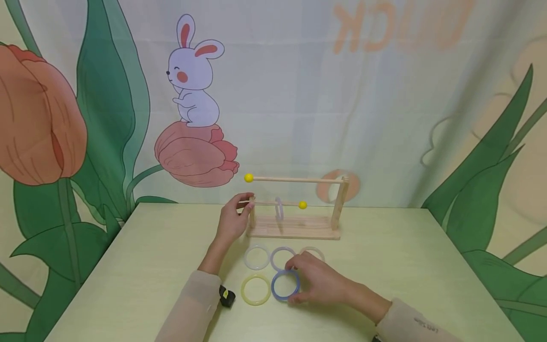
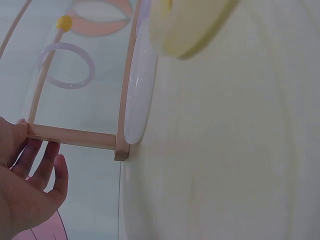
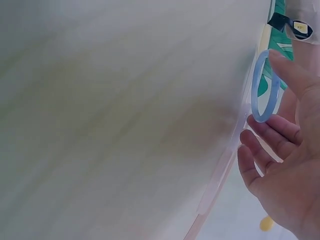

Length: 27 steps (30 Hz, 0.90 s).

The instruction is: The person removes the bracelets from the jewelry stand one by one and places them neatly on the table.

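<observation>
A wooden ring stand (image 1: 295, 230) has a long upper rod and a shorter lower rod, each tipped with a yellow ball. My left hand (image 1: 232, 219) grips the top of its short left post (image 2: 75, 136) between thumb and fingers. One pale purple ring (image 1: 279, 209) hangs on the lower rod. Between thumb and index finger, my right hand (image 1: 318, 280) pinches a blue ring (image 3: 265, 86), tilted up off the table in the right wrist view. Close to that hand lie a yellow ring (image 1: 255, 289) and a purple ring (image 1: 283, 259).
A whitish ring (image 1: 257, 257) and a pale ring (image 1: 313, 253), partly behind my right hand, lie in front of the stand. The light table (image 1: 171, 247) ends at a printed curtain (image 1: 290, 95). A black wrist strap (image 1: 227, 296) is on the left sleeve.
</observation>
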Available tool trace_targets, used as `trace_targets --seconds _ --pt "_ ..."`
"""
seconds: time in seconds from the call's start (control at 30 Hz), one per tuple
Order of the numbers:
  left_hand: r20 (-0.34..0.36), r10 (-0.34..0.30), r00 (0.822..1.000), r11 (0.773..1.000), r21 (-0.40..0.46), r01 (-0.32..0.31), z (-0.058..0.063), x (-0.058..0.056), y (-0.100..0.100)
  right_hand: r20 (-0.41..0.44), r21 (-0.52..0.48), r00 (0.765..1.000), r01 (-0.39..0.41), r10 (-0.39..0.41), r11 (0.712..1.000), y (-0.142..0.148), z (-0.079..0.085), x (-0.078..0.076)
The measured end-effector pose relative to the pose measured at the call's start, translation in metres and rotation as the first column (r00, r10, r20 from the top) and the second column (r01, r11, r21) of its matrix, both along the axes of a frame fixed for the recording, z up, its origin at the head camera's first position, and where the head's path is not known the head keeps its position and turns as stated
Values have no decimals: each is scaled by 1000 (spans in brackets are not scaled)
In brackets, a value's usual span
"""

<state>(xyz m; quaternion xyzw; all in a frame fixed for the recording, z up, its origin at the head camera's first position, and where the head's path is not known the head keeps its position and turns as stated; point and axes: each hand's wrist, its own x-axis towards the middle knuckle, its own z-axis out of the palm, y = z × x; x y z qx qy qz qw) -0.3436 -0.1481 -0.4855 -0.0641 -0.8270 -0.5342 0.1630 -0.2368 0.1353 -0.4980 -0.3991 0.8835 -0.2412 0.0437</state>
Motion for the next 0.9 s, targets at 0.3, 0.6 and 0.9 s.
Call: trace_targets --seconds 0.3,0.6,0.9 --pt "-13 -9 1000 1000 5 9 -4 -2 -1 -74 55 997 -27 31 998 -1 -1 1" --pt "-15 -3 1000 1000 12 3 -3 -2 0 -114 86 992 -47 57 995 -2 0 1" --pt "-11 -4 1000 1000 18 4 0 0 0 -124 96 990 -47 59 994 -2 -4 0"
